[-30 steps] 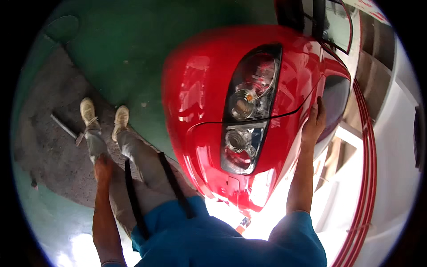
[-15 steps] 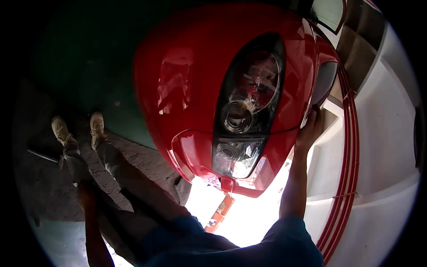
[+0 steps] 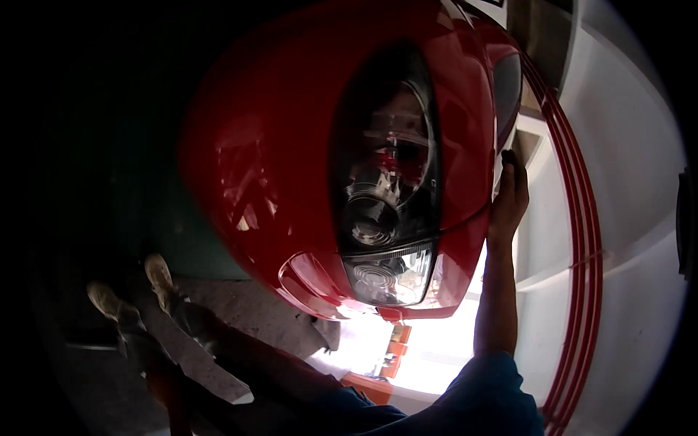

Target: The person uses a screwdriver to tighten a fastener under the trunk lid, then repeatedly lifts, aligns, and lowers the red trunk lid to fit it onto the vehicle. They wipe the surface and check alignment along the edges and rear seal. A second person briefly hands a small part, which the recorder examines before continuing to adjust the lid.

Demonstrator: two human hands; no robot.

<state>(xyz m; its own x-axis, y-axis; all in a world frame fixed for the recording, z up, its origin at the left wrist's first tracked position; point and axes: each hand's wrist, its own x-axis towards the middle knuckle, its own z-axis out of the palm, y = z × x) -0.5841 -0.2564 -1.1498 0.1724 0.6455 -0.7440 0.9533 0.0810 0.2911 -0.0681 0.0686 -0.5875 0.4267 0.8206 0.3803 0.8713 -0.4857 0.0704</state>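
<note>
Your right hand (image 3: 509, 192) lies flat against the edge of the red car body (image 3: 276, 167), fingers extended and together, pressed on the panel and gripping nothing. The dark-lensed headlight (image 3: 382, 182) sits just beside it, toward your left, and fills the middle of the view. Your left hand (image 3: 166, 381) hangs low by your thigh in deep shadow; I cannot tell whether it is apart or closed. Both shoes (image 3: 156, 272) rest on the concrete floor (image 3: 276, 323).

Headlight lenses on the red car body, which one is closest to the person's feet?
The clear ribbed lens at the bottom of the headlight. It sits below the round lens and the dark upper part, lowest in the picture.
</note>
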